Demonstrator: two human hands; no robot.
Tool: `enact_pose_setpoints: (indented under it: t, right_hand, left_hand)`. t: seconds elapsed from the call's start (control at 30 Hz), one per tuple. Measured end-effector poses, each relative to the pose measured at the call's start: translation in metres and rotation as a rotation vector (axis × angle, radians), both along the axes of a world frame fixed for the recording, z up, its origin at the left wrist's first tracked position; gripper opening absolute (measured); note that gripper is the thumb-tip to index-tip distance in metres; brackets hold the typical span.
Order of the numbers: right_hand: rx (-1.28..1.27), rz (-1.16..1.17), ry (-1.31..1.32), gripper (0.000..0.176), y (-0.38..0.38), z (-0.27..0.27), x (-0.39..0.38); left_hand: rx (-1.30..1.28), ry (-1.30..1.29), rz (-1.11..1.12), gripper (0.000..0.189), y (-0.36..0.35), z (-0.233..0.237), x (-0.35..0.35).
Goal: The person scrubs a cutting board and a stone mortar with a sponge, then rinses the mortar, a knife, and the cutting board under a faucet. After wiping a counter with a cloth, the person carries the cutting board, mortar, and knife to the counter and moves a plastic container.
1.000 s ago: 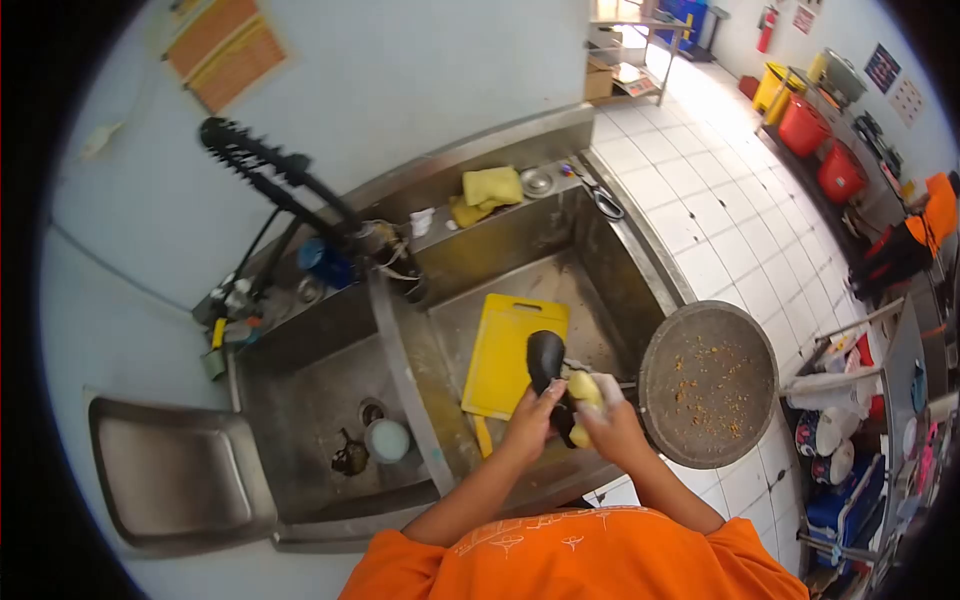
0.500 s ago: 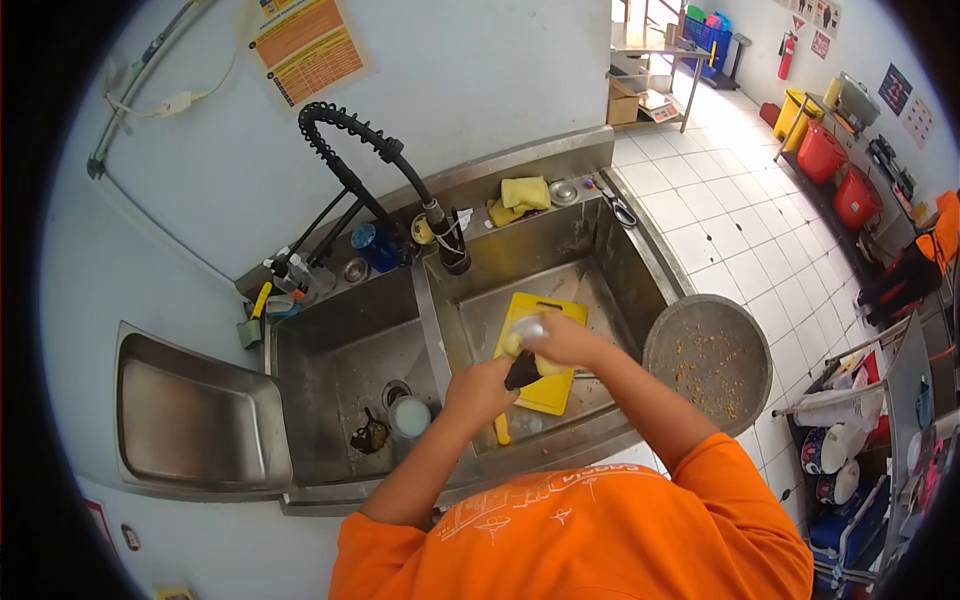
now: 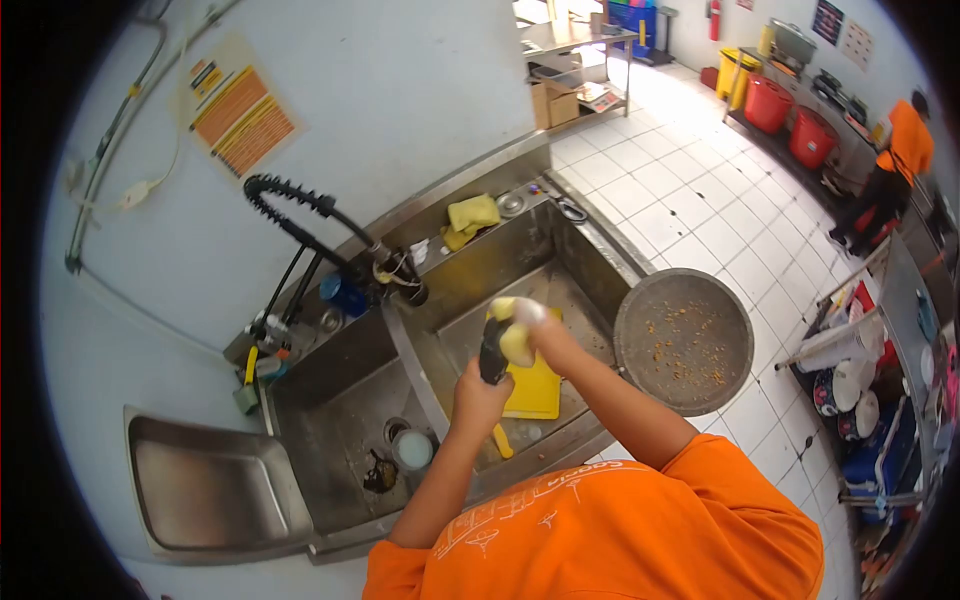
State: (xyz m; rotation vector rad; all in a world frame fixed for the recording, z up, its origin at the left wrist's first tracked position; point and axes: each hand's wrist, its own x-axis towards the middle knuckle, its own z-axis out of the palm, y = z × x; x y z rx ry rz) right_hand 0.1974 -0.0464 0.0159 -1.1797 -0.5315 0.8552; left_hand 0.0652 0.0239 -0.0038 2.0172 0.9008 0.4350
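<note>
Over the right sink basin, my left hand [image 3: 481,398] is closed around the lower end of a dark, elongated object [image 3: 493,352], whose kind I cannot make out. My right hand [image 3: 552,340], smeared by motion, presses a yellow sponge [image 3: 516,345] against its upper part. A pale patch by the right fingers is too blurred to name. Below the hands a yellow cutting board [image 3: 535,392] lies in the basin. A yellow handle [image 3: 502,441] lies near the basin's front edge, left of the board.
A large grey round pan [image 3: 690,400] with food bits stands at the sink's right. The left basin holds a cup of cloudy liquid [image 3: 411,449] and a dark clump [image 3: 380,474]. A black spring faucet [image 3: 330,205] rises behind. A person in orange [image 3: 908,140] stands far right.
My view has shifted rightward. Both hands have lifted, and the dark object now points more upright with the sponge along its right side. The person at far right shows more fully.
</note>
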Motion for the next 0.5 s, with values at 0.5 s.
enact_pose_setpoints:
  t: [0.5]
  right_hand:
    - [0.389,-0.071,0.739,0.046,0.019,-0.066,-0.033]
  left_hand:
    - [-0.589,-0.088,-0.092,0.011,-0.01,0.016,0.011]
